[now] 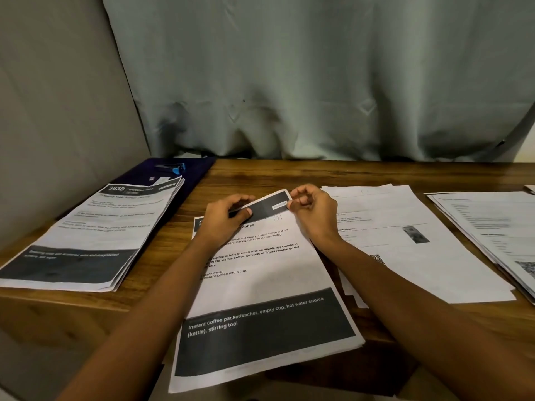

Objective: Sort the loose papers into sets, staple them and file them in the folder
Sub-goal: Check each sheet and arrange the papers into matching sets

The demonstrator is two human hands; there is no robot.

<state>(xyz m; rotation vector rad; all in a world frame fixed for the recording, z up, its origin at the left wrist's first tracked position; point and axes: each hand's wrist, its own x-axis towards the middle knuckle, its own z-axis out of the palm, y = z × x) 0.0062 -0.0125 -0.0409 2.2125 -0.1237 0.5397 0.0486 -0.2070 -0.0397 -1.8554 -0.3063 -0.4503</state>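
Wooden table (260, 175): on the centre stack (260, 287), left hand (224, 215) grips the top sheet (269, 206) at its lifted dark head; right hand (312, 209) pinches its corner

The left stack (95, 227) reads "3638"; the middle sheet (260, 285) reads "Instant coffee packet/sachet, empty cup, hot water source".

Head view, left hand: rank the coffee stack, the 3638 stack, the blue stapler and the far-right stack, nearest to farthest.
1. the coffee stack: centre, top edge gripped by the left hand.
2. the 3638 stack: left, lying on the folder.
3. the blue stapler: back left, behind that stack.
4. the far-right stack: far right, past the right hand.
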